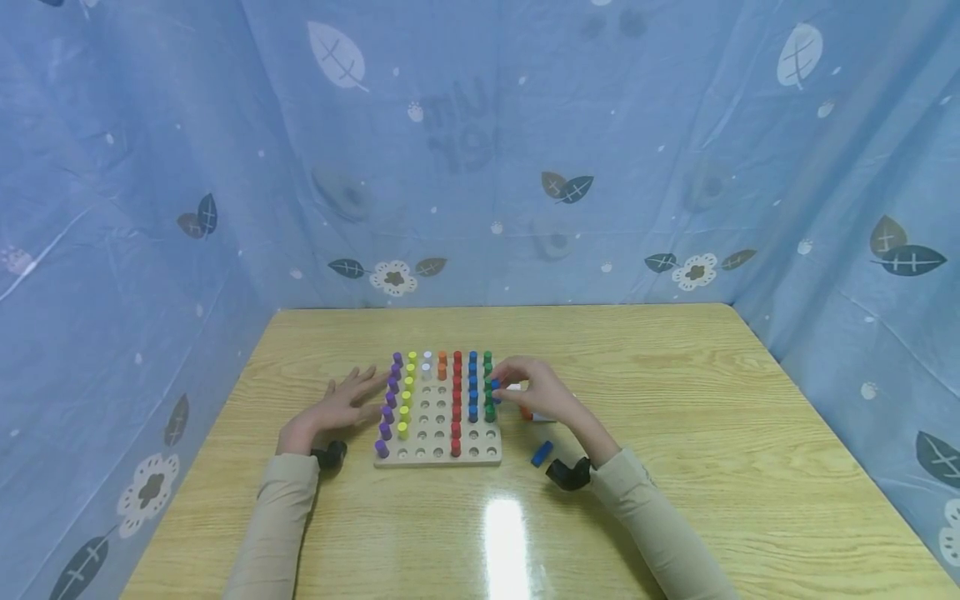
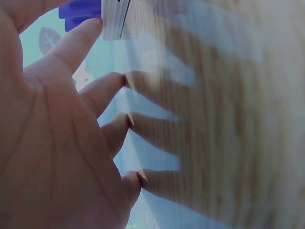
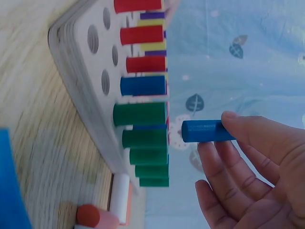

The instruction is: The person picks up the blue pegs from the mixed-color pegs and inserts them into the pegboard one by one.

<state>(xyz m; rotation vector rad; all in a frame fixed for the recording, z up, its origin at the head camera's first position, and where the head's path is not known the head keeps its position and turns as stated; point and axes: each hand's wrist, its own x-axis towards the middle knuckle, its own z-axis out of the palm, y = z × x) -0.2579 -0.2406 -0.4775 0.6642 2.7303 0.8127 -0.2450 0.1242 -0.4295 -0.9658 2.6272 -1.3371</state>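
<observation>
A wooden pegboard lies on the table with rows of purple, yellow, white, orange, red, blue and green pegs standing in its holes. My right hand pinches a blue peg between thumb and fingers. In the right wrist view that peg is held above the board, apart from the green pegs. My left hand is spread beside the board's left side, near the purple pegs. Its fingertips rest on the table in the left wrist view, one of them at the board's edge.
Right of the board lie a loose blue peg, an orange peg and a white peg, partly behind my right hand in the head view. A patterned blue curtain surrounds the wooden table.
</observation>
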